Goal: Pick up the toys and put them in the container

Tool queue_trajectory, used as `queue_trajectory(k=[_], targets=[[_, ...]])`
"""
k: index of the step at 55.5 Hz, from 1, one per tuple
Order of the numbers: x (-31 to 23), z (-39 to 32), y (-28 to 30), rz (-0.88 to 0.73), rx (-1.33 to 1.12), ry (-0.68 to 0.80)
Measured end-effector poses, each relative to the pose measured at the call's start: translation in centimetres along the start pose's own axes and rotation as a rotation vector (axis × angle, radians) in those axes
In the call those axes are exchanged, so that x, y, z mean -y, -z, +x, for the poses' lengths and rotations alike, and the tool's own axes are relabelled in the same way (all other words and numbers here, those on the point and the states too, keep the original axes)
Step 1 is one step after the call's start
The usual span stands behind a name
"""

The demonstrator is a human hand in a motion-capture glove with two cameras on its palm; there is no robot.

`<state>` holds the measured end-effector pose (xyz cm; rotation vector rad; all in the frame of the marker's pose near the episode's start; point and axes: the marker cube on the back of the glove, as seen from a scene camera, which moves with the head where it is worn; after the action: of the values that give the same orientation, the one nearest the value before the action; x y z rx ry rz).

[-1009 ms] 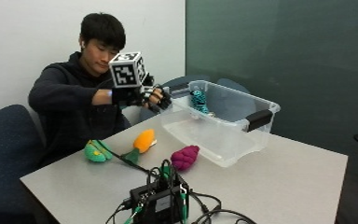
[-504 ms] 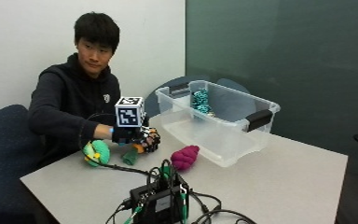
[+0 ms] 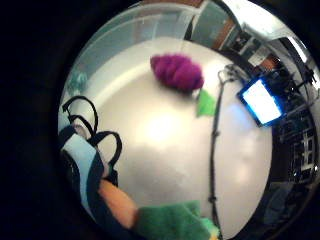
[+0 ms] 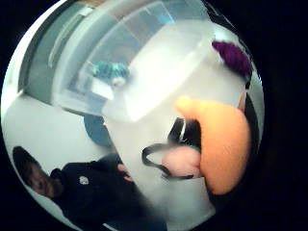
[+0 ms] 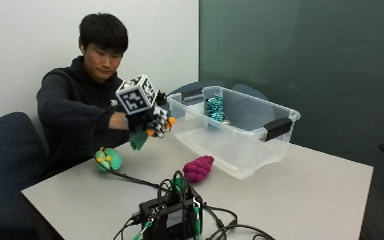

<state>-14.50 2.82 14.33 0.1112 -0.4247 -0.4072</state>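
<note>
- An orange toy (image 5: 157, 127) with green leaves is held in the gloved right hand (image 5: 149, 119), raised above the worktop (image 5: 312, 200); the fingers (image 4: 180, 161) are seen curled round it in the thumb-side palm view.
- The container (image 5: 235, 131) is seen just beside the hand, on the side away from the person, with its near end wall close to the toy; its rim is judged to lie about level with the hand.
- The coming move is judged to turn on this: the toy must be carried over the near wall and across the opening before it is let go, since it is not yet above the inside.
- The toy's long axis appears to hang downward, orange end by the fingers and leaves below, so the leaves may catch on the rim if the hand is kept low.
- A teal toy (image 5: 213, 107) is already lying in the container, near the far wall.
- A purple toy (image 5: 198, 168) is left on the worktop, just beside the container's long side.
- A green toy (image 5: 107, 159) is left on the worktop near the person, well apart from the container.
- An electronics box (image 5: 172, 215) with cables is seen at the near edge.
</note>
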Motion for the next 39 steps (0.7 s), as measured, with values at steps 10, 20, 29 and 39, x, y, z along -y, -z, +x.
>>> queue_trajectory(k=[10,20,29,39], targets=[[6.9,-3.6,9.7,0.145,-0.129,0.020],[11.1,-9.0,13.3,0.184,-0.160,0.334],[15.4,-12.9,12.0,0.215,-0.081,0.206],[17.5,-14.1,9.0,0.159,-0.151,0.190]])
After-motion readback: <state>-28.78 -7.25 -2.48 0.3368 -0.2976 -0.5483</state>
